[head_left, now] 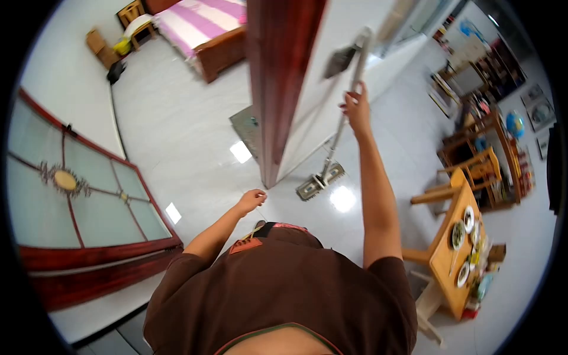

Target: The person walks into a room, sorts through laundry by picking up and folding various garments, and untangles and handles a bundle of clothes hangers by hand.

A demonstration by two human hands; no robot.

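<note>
My right hand (357,109) is raised ahead of me, its fingers wrapped round the upper part of a flat mop (320,181). The mop's pole slants down past the white wall's end, and its pale rectangular head rests on the tiled floor. The top of the pole is blurred, and a dark shape (340,61) beside it is too smeared to name. Low in front of my waist, my left hand (252,201) hangs with loosely bent fingers and nothing visible in them. It is near the foot of the dark red door frame and apart from the mop.
Left stands a red-framed glass door (94,183). Beyond the doorway are a bed (204,26), a chair (137,22) and a grey mat (244,127). On the right, a wooden table (445,260) holds dishes, with a wooden chair (482,165) and shelving behind it.
</note>
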